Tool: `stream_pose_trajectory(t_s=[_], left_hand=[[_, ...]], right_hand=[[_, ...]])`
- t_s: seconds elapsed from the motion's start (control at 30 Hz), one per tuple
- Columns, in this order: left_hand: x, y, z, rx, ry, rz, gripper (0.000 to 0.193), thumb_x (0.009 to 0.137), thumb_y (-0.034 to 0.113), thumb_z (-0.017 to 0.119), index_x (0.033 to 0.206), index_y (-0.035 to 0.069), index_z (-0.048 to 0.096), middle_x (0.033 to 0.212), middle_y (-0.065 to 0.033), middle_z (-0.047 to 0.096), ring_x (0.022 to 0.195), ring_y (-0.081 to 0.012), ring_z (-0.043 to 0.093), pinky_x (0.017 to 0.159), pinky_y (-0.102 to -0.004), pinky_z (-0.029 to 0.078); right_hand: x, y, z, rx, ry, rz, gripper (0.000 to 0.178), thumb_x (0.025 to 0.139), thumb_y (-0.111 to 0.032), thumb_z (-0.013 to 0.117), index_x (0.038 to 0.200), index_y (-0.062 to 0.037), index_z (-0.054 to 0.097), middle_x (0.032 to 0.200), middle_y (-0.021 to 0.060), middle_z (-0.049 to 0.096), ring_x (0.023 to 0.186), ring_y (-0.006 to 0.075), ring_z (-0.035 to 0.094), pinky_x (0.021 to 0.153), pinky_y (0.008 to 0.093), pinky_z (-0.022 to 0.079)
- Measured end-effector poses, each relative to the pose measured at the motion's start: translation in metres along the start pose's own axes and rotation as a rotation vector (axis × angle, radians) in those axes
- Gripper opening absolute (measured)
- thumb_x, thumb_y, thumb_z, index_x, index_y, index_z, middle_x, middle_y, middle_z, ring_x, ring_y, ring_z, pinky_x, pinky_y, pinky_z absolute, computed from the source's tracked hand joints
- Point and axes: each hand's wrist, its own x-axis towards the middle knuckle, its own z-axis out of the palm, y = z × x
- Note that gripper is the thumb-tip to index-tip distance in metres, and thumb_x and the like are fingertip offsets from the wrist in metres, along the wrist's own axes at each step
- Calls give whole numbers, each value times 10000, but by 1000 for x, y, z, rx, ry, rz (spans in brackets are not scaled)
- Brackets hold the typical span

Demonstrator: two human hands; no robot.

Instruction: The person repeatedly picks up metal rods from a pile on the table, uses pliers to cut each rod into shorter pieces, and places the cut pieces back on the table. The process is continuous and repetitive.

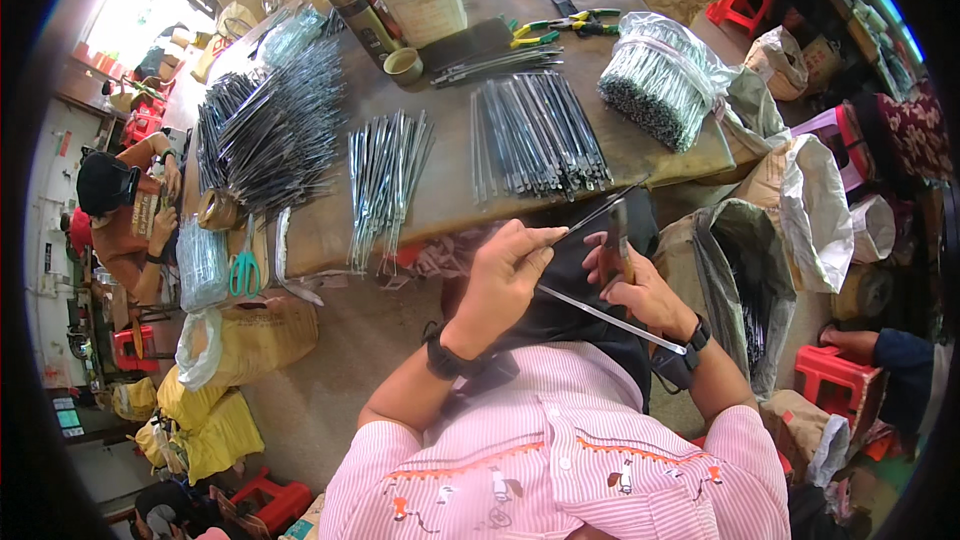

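Okay, so we've got one thin dark strip [592,217] just off the near edge of the bench [452,150], above our lap. Our left hand [506,275] has it clamped between thumb and forefinger. Our right hand [645,295] is closed round a brown-edged tool [617,250], too blurred to say what kind; can't tell whether the tool touches the strip or just crosses it from our view.

We'd say pinch close to where the tool works, since a strip that skinny probably flexes. Also, those left fingertips look pretty near the tool, so short, slow strokes and eyes on them.

A pale flat bar [600,313] slants across our lap to the right wrist; could snag, so watch the elbow.

Farther out, two strip piles, a neat one [540,135] and a looser one [385,175], lie along the near edge, ends reaching it. We'd mind those when swinging an arm. Pliers [570,25] lie toward the far edge, plastic-wrapped bundle [660,85] by the right corner.
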Motion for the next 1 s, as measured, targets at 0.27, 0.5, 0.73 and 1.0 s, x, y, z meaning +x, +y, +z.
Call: stream_pose_trajectory(t_s=[0.27,0.5,0.73,1.0], left_hand=[[1,-6,4,34,-11,76,298,898,-60,549,1150,43,670,854,34,481,603,-21,460,511,-171,384],[2,-2,4,14,-23,31,287,902,-38,547,1156,32,662,867,28,497,616,-21,469,519,-176,392],[2,14,0,25,22,-47,286,866,9,636,1152,11,643,859,-57,512,742,-154,521,674,-278,432],[3,7,-19,406,253,261,189,794,12,680,981,-2,650,869,-156,582,784,-320,595,700,-359,475]], right_hand=[[0,-1,-3,-682,213,-373,524,703,-43,555,1226,-25,520,1001,185,590,913,361,600,788,394,495],[5,0,-2,-777,314,-405,222,727,-73,578,944,-46,614,760,168,617,673,366,615,624,415,494],[9,-1,-2,-712,316,-445,184,762,-81,570,935,-31,606,706,175,586,645,357,608,594,390,476],[23,-8,12,-632,252,-268,273,760,-105,544,1026,-53,583,808,172,649,770,383,626,694,425,496]])
